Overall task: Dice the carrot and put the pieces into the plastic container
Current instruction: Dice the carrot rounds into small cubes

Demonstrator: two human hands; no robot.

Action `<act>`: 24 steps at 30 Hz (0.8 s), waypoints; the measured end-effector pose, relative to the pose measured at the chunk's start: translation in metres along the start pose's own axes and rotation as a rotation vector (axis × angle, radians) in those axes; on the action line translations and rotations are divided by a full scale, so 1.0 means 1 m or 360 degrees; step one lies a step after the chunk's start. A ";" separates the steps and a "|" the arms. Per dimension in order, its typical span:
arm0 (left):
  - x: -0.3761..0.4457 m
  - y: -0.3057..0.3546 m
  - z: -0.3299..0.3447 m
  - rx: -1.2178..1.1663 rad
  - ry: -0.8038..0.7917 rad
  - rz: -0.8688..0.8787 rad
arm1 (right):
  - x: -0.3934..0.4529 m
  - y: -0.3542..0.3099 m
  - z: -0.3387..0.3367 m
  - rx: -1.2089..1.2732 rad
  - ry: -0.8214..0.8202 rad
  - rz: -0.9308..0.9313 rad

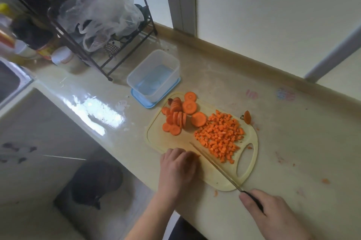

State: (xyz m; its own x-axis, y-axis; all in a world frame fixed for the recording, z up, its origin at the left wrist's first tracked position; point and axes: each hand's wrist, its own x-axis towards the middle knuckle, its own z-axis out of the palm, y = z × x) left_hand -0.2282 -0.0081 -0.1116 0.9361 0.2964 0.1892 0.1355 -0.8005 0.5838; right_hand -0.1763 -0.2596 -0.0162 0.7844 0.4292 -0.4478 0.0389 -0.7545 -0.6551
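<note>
A pale yellow cutting board (160,140) lies on the counter. A heap of diced carrot (220,136) covers its right half, and several round carrot slices (179,116) lie at its far left. My left hand (177,169) sits curled at the board's near edge, covering a bit of carrot whose orange edge shows at the fingertips. My right hand (273,214) grips the dark handle of a knife (213,163), whose thin blade lies across the board right beside my left fingers. The clear plastic container (154,75) stands empty on its blue lid, just beyond the board.
A carrot end (247,117) lies off the board's far right corner, with orange scraps scattered on the counter. A black wire rack (101,30) with plastic bags stands at the back left, jars beside it. A sink edge (11,83) shows far left.
</note>
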 end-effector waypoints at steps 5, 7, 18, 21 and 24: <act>-0.003 -0.001 0.003 -0.0038 0.0131 0.0010 | 0.008 -0.005 0.009 -0.0025 -0.0032 0.0073; -0.001 0.004 0.005 -0.0038 0.0165 -0.0026 | 0.008 -0.005 0.011 -0.0010 -0.0038 0.0102; 0.000 0.008 0.008 -0.0021 0.0190 -0.0029 | -0.002 -0.019 0.010 0.0063 -0.0053 -0.0036; 0.001 0.007 0.007 -0.0045 0.0183 0.0063 | -0.003 -0.020 0.013 -0.0004 -0.0053 -0.0071; 0.003 0.008 0.008 -0.0052 0.0182 0.0086 | -0.007 -0.015 0.015 -0.0004 -0.0033 -0.0017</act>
State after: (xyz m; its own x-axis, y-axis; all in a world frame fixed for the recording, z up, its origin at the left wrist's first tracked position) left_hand -0.2222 -0.0174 -0.1128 0.8985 0.3122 0.3086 0.0735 -0.8001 0.5954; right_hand -0.1915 -0.2439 -0.0129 0.7711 0.4472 -0.4533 0.0486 -0.7511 -0.6584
